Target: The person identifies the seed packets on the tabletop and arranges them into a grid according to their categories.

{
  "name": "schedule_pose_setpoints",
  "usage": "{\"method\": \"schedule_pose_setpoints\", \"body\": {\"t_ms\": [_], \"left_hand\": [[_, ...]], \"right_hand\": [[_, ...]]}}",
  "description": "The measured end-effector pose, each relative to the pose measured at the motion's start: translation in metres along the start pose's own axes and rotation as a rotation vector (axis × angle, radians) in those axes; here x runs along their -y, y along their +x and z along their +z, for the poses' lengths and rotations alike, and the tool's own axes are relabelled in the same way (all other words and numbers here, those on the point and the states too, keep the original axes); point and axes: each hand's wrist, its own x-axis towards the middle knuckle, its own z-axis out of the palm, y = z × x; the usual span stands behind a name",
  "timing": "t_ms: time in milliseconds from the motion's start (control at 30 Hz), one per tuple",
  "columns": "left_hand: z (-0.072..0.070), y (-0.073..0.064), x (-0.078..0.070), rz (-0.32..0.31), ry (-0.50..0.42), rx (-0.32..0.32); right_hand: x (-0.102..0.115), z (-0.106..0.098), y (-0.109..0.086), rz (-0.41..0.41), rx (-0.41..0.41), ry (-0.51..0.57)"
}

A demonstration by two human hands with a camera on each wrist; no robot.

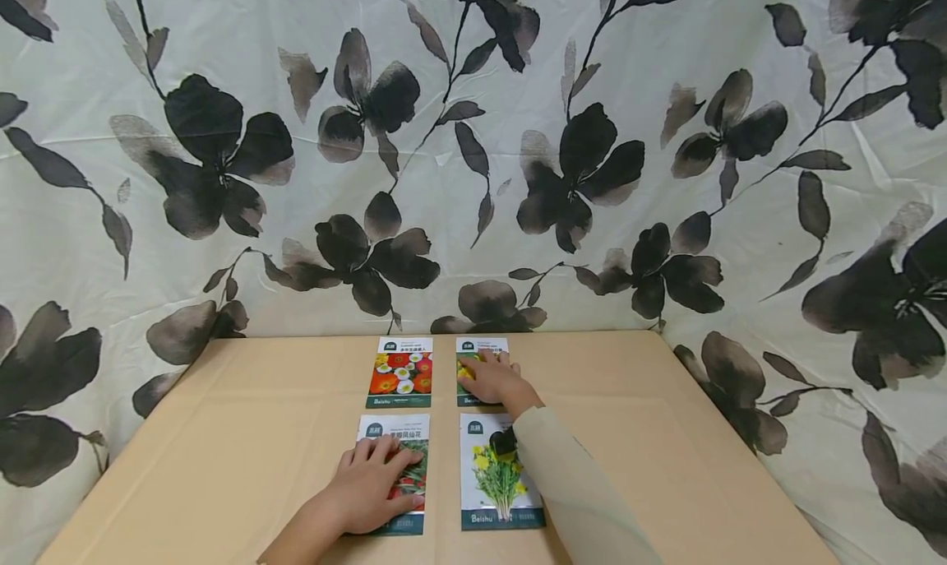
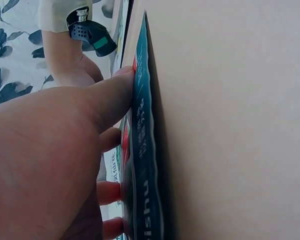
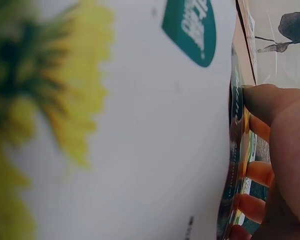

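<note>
My left hand [image 1: 370, 484] rests with fingers spread on the near left seed packet [image 1: 403, 525], covering much of its red and green picture. In the left wrist view the thumb [image 2: 112, 95] lies on the packet's dark teal edge [image 2: 146, 150]. At the far right packet [image 1: 481, 345], my right hand [image 1: 494, 380] lies over the front, hiding most of the print. The right wrist view shows its fingertips [image 3: 260, 172] touching that packet. Below that wrist is the near right packet [image 1: 503, 474], with yellow flowers on green stems; the sleeve covers its upper right corner.
A far left packet [image 1: 402, 376] with red, orange and white flowers lies untouched, forming two rows with the others. All lie flat on a tan table [image 1: 244, 450]. A white cloth with dark flowers [image 1: 473, 178] hangs behind it.
</note>
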Motion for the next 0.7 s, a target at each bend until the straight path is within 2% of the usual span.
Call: {"method": "schedule_pose_setpoints", "body": {"t_ms": [267, 700], "left_hand": [[0.001, 0.000, 0.004, -0.001, 0.005, -0.003], [-0.006, -0.007, 0.009, 0.017, -0.012, 0.024]], "right_hand": [[0.002, 0.001, -0.001, -0.003, -0.010, 0.001], [0.010, 0.004, -0.011, 0.018, -0.016, 0.003]]}}
